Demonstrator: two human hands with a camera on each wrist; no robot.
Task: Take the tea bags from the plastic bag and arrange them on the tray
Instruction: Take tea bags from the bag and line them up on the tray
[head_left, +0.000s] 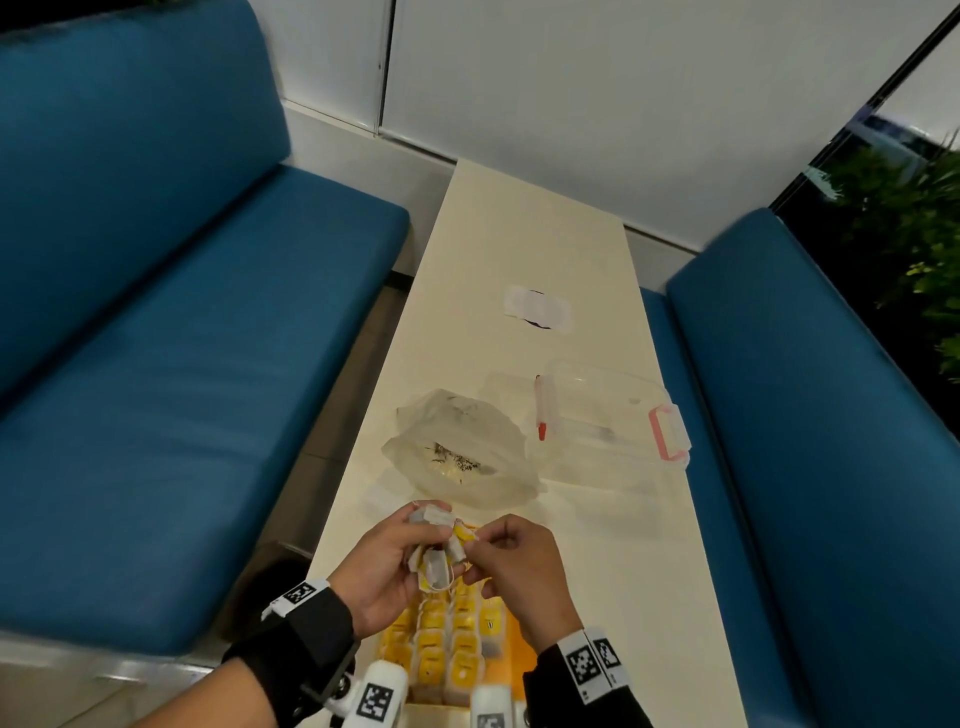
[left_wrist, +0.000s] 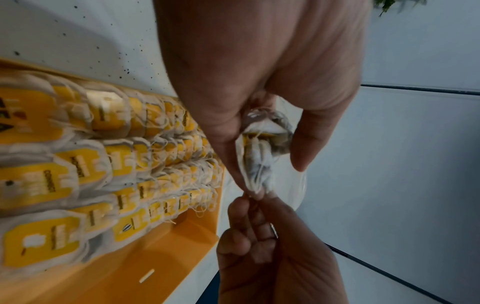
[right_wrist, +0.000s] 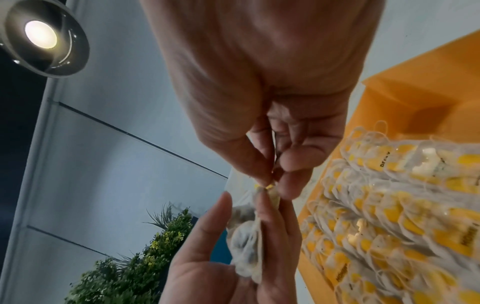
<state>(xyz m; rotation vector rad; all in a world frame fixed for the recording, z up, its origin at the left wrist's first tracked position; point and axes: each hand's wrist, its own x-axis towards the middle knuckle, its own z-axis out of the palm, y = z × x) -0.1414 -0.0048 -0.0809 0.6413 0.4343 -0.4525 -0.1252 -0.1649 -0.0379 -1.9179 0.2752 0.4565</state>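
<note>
Crumpled, greyish tea bags (head_left: 434, 545) bunch between both hands (head_left: 447, 566), strings tangled.

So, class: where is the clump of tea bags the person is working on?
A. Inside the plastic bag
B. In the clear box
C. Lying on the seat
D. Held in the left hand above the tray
D: the left hand grips the tea bags above the tray, and the right hand pinches at them.

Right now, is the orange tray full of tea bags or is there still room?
Nearly full, with room left. Rows of tea bags fill most of the orange tray, but a bare orange strip shows along one side.
</note>
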